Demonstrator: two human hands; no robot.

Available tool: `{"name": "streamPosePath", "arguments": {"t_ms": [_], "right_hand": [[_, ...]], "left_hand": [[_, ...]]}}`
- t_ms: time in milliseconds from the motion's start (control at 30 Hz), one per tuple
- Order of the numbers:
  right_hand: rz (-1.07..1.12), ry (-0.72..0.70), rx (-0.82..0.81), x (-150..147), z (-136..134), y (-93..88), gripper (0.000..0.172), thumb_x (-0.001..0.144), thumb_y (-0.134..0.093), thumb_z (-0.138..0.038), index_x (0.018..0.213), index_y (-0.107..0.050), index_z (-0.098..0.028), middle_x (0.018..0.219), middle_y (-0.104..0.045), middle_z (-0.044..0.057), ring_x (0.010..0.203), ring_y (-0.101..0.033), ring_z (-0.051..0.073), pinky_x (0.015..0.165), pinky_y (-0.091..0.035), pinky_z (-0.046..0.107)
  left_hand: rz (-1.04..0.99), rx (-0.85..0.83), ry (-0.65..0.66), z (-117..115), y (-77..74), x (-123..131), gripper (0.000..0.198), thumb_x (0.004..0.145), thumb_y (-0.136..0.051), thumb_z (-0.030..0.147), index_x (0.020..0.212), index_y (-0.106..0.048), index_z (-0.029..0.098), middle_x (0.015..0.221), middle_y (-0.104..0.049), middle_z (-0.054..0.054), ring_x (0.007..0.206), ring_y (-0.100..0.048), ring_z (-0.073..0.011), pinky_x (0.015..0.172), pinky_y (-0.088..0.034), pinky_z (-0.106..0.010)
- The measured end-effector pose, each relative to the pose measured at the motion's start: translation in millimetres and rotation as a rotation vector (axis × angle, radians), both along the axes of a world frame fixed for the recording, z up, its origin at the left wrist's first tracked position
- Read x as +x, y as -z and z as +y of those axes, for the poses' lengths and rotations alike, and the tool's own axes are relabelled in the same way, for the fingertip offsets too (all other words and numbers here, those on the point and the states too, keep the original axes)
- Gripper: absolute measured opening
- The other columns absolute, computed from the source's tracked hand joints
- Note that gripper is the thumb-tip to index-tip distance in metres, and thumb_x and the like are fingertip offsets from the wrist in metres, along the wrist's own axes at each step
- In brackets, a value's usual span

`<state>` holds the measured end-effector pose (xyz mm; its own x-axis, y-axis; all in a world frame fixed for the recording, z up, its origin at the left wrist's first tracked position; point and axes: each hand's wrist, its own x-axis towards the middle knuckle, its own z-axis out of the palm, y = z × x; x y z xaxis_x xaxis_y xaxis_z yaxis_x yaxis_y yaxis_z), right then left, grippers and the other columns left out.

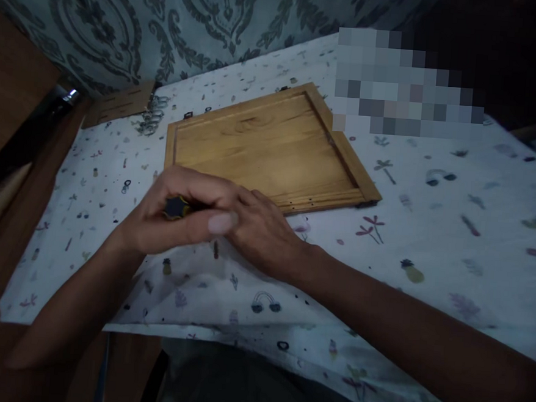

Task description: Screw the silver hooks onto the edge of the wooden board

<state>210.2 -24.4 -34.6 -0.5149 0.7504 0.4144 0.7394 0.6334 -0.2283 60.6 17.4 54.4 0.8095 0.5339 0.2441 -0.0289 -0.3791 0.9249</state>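
A framed wooden panel (254, 142) lies flat on the patterned cloth, its near edge partly behind my hands. My left hand (187, 210) is closed around what looks like a screwdriver (176, 207); only the black, yellow-edged end of its fluted handle shows, and the shaft is hidden. Just beside it, my right hand (263, 228) rests against the panel's near edge, back of the hand up. Its fingers are mostly hidden behind the left hand, so what they grip does not show. Small dark holes dot the panel's near rail.
White printed cloth (431, 237) covers the table. At the far left corner lie a piece of brown cardboard (121, 102) and several metal rings or coils (153, 114). A patterned curtain or wall (226, 14) stands behind. Wooden furniture (14, 85) borders the left. A pixelated patch covers the upper right.
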Motion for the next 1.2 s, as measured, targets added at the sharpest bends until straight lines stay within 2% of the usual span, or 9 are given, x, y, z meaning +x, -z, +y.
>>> {"name": "streamPosePath", "arguments": {"t_ms": [100, 167, 233, 300, 433, 533, 667, 833, 1200], "right_hand": [[-0.096, -0.014, 0.069, 0.8, -0.5, 0.0, 0.014, 0.095, -0.055, -0.016, 0.094, -0.068, -0.013, 0.094, -0.064, 0.01, 0.091, -0.048, 0.023, 0.071, -0.034, 0.035], [-0.094, -0.028, 0.069, 1.2, -0.6, -0.1, 0.015, 0.095, -0.055, -0.015, 0.098, -0.069, -0.012, 0.096, -0.065, 0.011, 0.091, -0.047, 0.023, 0.072, -0.035, 0.035], [-0.093, -0.032, 0.065, 1.4, -0.5, -0.1, 0.015, 0.094, -0.055, -0.014, 0.1, -0.069, -0.011, 0.097, -0.065, 0.011, 0.092, -0.047, 0.023, 0.073, -0.035, 0.036], [-0.087, -0.027, 0.064, 1.5, -0.5, 0.4, 0.015, 0.093, -0.056, -0.014, 0.101, -0.069, -0.011, 0.097, -0.065, 0.011, 0.093, -0.047, 0.024, 0.073, -0.035, 0.036], [-0.068, -0.028, 0.083, 1.3, -0.5, 1.7, 0.015, 0.093, -0.058, -0.014, 0.102, -0.07, -0.012, 0.096, -0.065, 0.01, 0.093, -0.047, 0.024, 0.073, -0.034, 0.035], [-0.068, -0.027, 0.09, 1.0, -0.5, 1.6, 0.015, 0.092, -0.058, -0.013, 0.101, -0.07, -0.011, 0.095, -0.065, 0.01, 0.092, -0.047, 0.023, 0.073, -0.034, 0.035], [-0.069, -0.022, 0.099, 1.1, -0.5, 1.5, 0.016, 0.093, -0.056, -0.014, 0.101, -0.07, -0.012, 0.094, -0.065, 0.01, 0.091, -0.047, 0.023, 0.072, -0.034, 0.035], [-0.088, -0.038, 0.084, 2.5, -0.6, 0.7, 0.018, 0.093, -0.056, -0.011, 0.105, -0.069, -0.011, 0.097, -0.065, 0.011, 0.092, -0.047, 0.023, 0.073, -0.035, 0.035], [-0.07, -0.038, 0.068, 1.5, 0.2, 0.6, 0.019, 0.094, -0.056, -0.013, 0.106, -0.069, -0.01, 0.095, -0.065, 0.011, 0.092, -0.047, 0.023, 0.072, -0.035, 0.035]], "left_hand": [[-0.227, -0.021, -0.154, 1.2, -1.2, -1.0, 0.038, 0.087, -0.064, 0.033, 0.056, -0.05, 0.016, 0.045, -0.032, 0.005, 0.032, -0.028, -0.0043, 0.033, -0.023, -0.023], [-0.363, -0.06, -0.318, 1.6, -2.5, 0.6, 0.037, 0.088, -0.061, 0.027, 0.056, -0.046, 0.017, 0.044, -0.022, 0.007, 0.031, -0.017, -0.002, 0.031, -0.016, -0.021], [-0.425, -0.113, -0.491, 0.2, -2.0, 3.4, 0.035, 0.085, -0.063, 0.023, 0.056, -0.045, 0.017, 0.044, -0.018, 0.008, 0.033, -0.013, -0.0023, 0.031, -0.011, -0.022], [-0.451, -0.166, -0.622, -2.6, 1.0, 5.9, 0.036, 0.084, -0.065, 0.027, 0.056, -0.045, 0.018, 0.042, -0.018, 0.008, 0.034, -0.013, -0.0034, 0.032, -0.009, -0.024], [-0.456, -0.173, -0.744, -7.8, 9.9, 8.5, 0.035, 0.09, -0.056, 0.026, 0.057, -0.047, 0.019, 0.045, -0.02, 0.006, 0.036, -0.015, -0.0054, 0.034, -0.011, -0.025], [-0.463, -0.153, -0.77, -9.4, 12.7, 9.7, 0.034, 0.092, -0.054, 0.024, 0.058, -0.047, 0.02, 0.046, -0.019, 0.006, 0.036, -0.016, -0.0061, 0.035, -0.013, -0.025], [-0.5, -0.141, -0.792, -10.0, 11.3, 11.7, 0.031, 0.088, -0.059, 0.025, 0.059, -0.049, 0.019, 0.044, -0.021, 0.007, 0.037, -0.017, -0.0058, 0.036, -0.011, -0.026], [-0.51, -0.108, -0.848, -10.6, 10.3, 13.6, 0.038, 0.09, -0.059, 0.029, 0.057, -0.045, 0.019, 0.046, -0.022, 0.006, 0.038, -0.018, -0.0052, 0.038, -0.012, -0.026], [-0.452, -0.035, -0.807, -10.6, 17.1, 11.0, 0.038, 0.095, -0.054, 0.029, 0.061, -0.041, 0.02, 0.05, -0.021, 0.006, 0.041, -0.023, -0.0065, 0.04, -0.019, -0.025]]}}
